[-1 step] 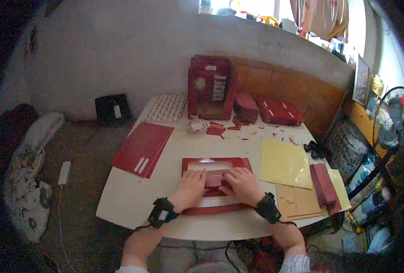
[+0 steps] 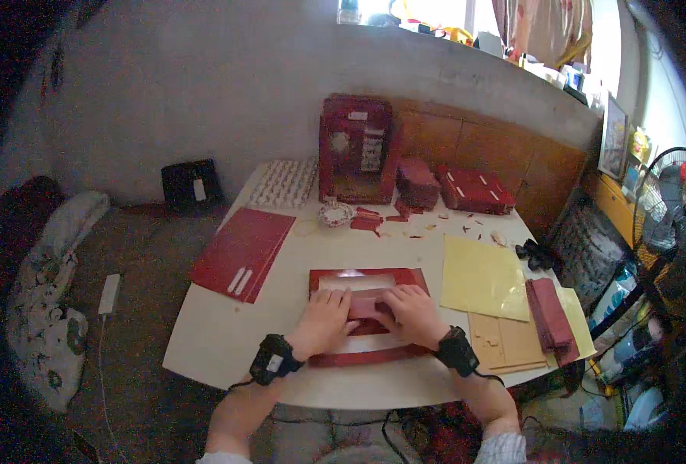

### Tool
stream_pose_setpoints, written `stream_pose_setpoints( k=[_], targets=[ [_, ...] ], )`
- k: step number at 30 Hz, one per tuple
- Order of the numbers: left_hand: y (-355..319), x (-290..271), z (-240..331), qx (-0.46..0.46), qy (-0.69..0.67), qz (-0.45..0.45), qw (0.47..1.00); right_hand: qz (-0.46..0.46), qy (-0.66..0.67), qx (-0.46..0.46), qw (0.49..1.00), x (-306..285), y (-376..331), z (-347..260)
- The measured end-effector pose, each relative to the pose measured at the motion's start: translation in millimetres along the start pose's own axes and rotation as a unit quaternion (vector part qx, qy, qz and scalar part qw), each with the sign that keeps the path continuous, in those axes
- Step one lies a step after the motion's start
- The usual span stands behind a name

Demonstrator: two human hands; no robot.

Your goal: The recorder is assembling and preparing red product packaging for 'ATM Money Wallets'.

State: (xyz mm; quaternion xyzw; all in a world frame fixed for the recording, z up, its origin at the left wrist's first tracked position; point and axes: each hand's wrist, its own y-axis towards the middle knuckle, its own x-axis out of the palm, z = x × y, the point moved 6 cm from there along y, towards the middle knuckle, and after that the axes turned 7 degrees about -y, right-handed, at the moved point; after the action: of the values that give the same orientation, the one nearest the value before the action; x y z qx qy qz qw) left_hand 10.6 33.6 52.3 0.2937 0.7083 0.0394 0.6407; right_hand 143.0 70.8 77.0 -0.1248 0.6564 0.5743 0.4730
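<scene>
In front of me on the white table (image 2: 242, 348) lies a dark red panel (image 2: 370, 356) with a pale band along its far side and another along its near side. Over its middle, a reddish-pink folded strip (image 2: 366, 302) that looks like card spans the gap between my hands. My left hand (image 2: 324, 319) grips the strip's left end, fingers on top. At the other end my right hand (image 2: 412, 313) is closed around it, fingers curled over the edge. My fingers partly cover the strip and the panel.
A flat red sheet (image 2: 242, 255) lies left; yellow paper (image 2: 482, 277), a tan board (image 2: 498, 340) and folded red pieces (image 2: 550, 317) lie right. Behind stand a tall red box (image 2: 354, 147), a white tray (image 2: 283, 184), red stacks (image 2: 478, 189) and scattered red scraps (image 2: 368, 220).
The fingers of my right hand have shifted slightly on the strip, and its near edge has tilted a little. My left hand stays almost in place.
</scene>
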Motion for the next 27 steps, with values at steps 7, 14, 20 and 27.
stream_pose_setpoints(
  k=[7, 14, 20, 27],
  targets=[
    [5, 13, -7, -0.036, -0.182, 0.023, 0.982, -0.059, 0.113, 0.072, 0.989, 34, -6, 26],
    [5, 26, -10, -0.066, -0.215, 0.023, 0.974, -0.145, 0.108, 0.109, 0.977, 40, -4, 28],
    [9, 21, -2, -0.085, -0.187, 0.017, 0.979, -0.178, 0.133, 0.168, 0.96, 45, -8, 41],
    [9, 18, -5, -0.079, -0.172, 0.026, 0.982, -0.236, 0.143, 0.196, 0.941, 42, -4, 39]
  ],
)
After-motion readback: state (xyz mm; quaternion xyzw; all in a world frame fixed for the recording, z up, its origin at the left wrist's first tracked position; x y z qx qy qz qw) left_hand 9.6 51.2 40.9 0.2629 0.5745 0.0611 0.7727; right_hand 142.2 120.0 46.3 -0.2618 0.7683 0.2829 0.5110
